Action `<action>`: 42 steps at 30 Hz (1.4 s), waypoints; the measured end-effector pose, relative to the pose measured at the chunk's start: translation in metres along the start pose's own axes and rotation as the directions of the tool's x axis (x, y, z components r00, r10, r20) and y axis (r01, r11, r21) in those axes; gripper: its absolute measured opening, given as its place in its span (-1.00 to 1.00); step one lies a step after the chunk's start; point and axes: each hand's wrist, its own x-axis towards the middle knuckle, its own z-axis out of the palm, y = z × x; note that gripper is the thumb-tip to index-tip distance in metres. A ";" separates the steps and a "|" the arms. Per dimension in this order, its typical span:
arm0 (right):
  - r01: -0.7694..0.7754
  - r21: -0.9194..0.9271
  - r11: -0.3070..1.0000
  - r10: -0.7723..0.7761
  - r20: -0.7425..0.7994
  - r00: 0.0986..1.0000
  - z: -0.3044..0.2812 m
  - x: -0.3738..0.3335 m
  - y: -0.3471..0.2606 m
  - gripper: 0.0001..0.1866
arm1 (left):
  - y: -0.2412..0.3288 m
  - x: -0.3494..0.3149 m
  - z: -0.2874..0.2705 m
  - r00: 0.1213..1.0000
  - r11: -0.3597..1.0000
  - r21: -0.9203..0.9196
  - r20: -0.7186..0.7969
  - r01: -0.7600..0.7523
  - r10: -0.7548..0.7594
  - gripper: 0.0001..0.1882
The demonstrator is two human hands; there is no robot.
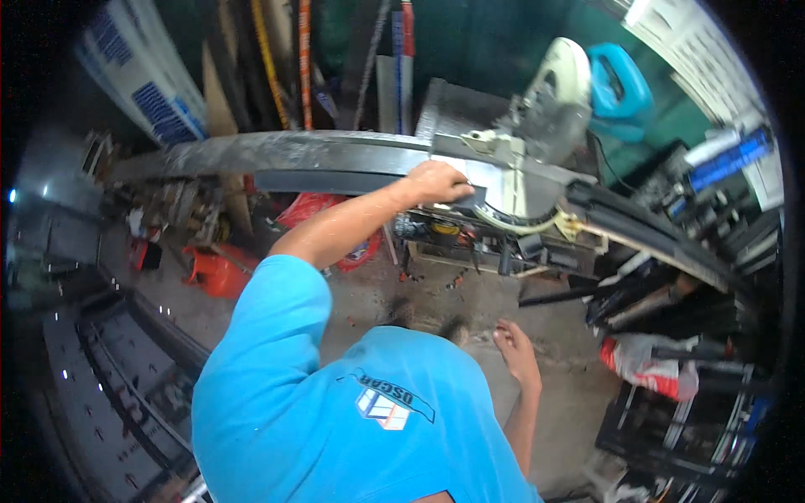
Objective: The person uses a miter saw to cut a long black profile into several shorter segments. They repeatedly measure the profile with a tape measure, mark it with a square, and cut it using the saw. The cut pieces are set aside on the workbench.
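Note:
My left hand (440,183) is closed over the right end of a long dark grey bar (327,182), probably a metal profile. The bar lies along the front of a bench (293,153), its right end at the base of a mitre saw (520,189). The saw's head is up, with a pale blade guard (563,71) and a teal handle (619,82). Away from the bench, my right hand (517,356) hangs low beside my body. Its fingers are loosely bent and somewhat apart, with nothing visible in them.
Long strips and profiles (304,67) lean on the green wall behind the bench. An orange-red container (216,268) sits on the floor at left. More dark profiles (662,226) extend right of the saw. A red-and-white plastic bag (650,366) lies over a rack at right.

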 end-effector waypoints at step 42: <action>0.057 -0.949 0.311 -0.652 -0.169 0.740 -0.268 0.236 -0.445 -0.66 | -0.042 0.089 0.031 0.974 0.948 0.299 -0.223 0.107 -0.039 -0.49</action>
